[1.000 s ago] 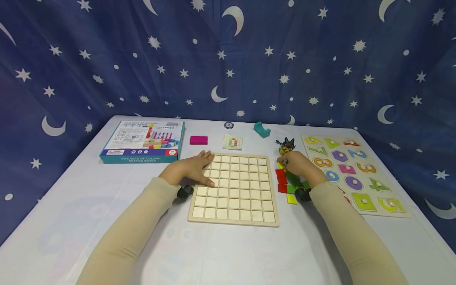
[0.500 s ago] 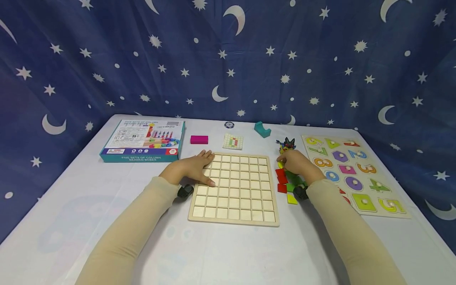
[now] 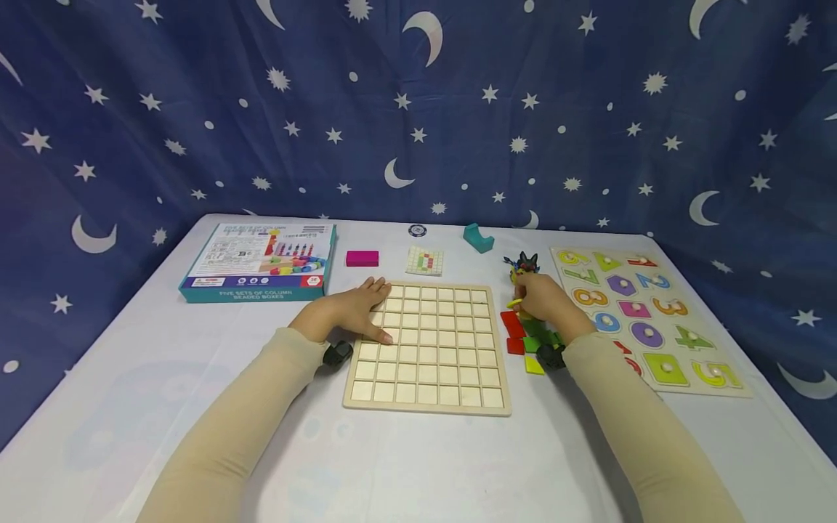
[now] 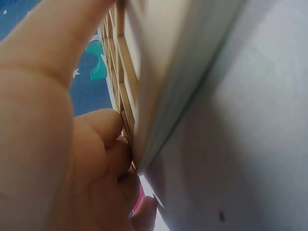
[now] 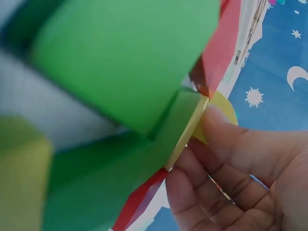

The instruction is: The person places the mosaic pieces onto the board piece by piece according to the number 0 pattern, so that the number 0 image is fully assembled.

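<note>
My left hand [image 3: 349, 311] rests with spread fingers on the left edge of a wooden grid board [image 3: 428, 349]. In the left wrist view its thumb [image 4: 43, 62] reaches over the board's rim. Right of the board, my right hand [image 3: 546, 299] pinches a yellow tile [image 5: 224, 113] between thumb and fingers. Below that hand lies a loose pile of red tiles [image 3: 513, 325], green tiles [image 3: 532, 344] and another yellow tile [image 3: 535, 365]. The green tiles [image 5: 130, 57] loom close and blurred in the right wrist view. My right hand and wrist hide part of the pile.
A small dark-eared figure [image 3: 525, 263] stands just beyond my right hand. To the right lies a number puzzle board [image 3: 654, 323]. Behind the grid are a pattern card [image 3: 424, 261], a magenta block [image 3: 362, 258], a teal piece [image 3: 479, 237] and a chip [image 3: 417, 230]. A toy box [image 3: 258, 263] sits left.
My right hand has lifted slightly and shifted a little, with the yellow tile now tilted up in its fingers. My left hand stays on the board. The head view has shifted slightly.
</note>
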`<state>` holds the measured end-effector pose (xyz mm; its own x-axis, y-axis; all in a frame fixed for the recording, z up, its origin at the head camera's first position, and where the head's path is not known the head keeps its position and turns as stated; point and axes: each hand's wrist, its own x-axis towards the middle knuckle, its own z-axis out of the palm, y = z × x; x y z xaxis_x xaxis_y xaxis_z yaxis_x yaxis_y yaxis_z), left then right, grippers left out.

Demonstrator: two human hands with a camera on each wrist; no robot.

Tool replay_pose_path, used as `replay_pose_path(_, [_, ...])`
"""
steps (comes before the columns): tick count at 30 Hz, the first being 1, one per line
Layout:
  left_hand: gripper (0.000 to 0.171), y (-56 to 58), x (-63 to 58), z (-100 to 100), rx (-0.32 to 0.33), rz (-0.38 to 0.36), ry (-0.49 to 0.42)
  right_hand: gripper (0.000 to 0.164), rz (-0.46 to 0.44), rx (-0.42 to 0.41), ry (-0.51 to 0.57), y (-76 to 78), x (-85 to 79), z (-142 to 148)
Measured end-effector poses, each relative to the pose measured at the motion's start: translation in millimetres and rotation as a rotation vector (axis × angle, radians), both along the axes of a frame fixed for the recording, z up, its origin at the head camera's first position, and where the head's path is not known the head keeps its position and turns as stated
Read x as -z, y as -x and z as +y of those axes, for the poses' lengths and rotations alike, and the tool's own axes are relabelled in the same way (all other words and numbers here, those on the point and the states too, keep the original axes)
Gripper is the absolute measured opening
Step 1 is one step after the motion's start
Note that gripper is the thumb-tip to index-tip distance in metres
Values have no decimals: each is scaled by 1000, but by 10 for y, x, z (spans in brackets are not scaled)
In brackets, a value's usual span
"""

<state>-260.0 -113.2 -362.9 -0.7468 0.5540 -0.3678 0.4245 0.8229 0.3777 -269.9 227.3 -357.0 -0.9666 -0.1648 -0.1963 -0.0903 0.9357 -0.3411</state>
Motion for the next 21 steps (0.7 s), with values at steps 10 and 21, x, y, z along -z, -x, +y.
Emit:
replay_pose_path(10, [109, -17, -15, 6, -2, 2, 3, 18, -24, 88, 59, -32, -78, 1])
replay_pose_path(21, [109, -7, -6, 8, -3, 0, 6, 16, 66, -6, 123, -55, -155, -151])
